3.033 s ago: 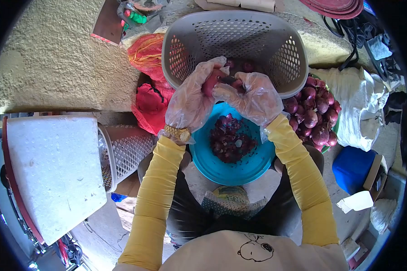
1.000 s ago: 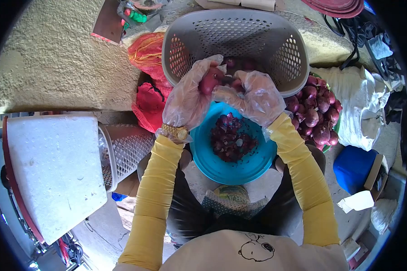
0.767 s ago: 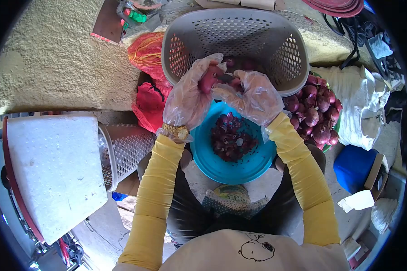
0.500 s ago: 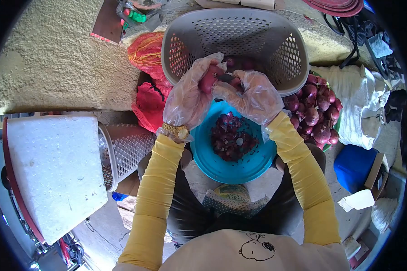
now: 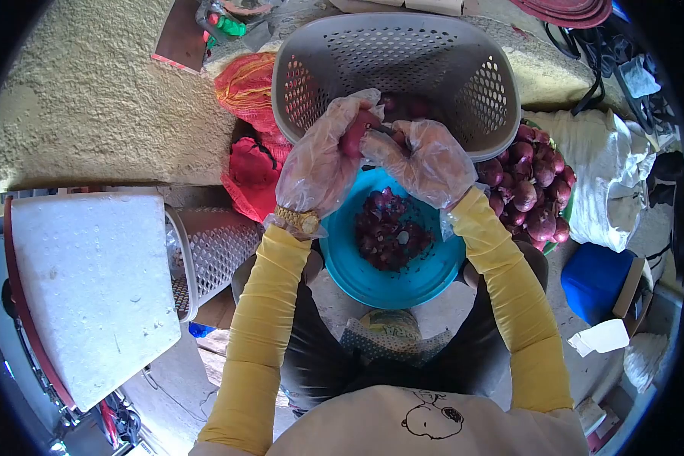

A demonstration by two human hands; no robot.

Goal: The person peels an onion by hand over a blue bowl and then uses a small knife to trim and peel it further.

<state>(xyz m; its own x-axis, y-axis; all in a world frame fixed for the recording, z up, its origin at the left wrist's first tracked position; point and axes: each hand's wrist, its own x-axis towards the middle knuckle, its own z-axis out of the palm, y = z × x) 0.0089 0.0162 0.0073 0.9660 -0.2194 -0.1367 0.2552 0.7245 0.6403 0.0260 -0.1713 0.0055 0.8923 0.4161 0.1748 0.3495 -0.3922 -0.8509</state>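
Observation:
Both my hands wear clear plastic gloves and meet over the near rim of a grey perforated basket (image 5: 395, 24). My left hand (image 5: 318, 159) is closed around a red onion (image 5: 354, 138). Against the onion's right side, my right hand (image 5: 431, 163) is closed on what looks like a small dark-bladed knife (image 5: 383, 128), mostly covered by the fingers. A few red onions (image 5: 418, 108) lie at the bottom of the basket. Below my hands stands a turquoise basin (image 5: 368, 289) with dark red onion skins (image 5: 391, 232) in it.
Many red onions (image 5: 539, 182) are heaped in a green-rimmed container at the right, beside a white sack (image 5: 604, 175). To the left are a red net bag (image 5: 251, 87), another perforated basket (image 5: 220, 247) and a white foam box (image 5: 91, 289). A blue container (image 5: 594, 281) stands lower right.
My right hand has shifted slightly at the onion, and less of the dark blade shows between the hands. The onion has turned a little in my left hand.

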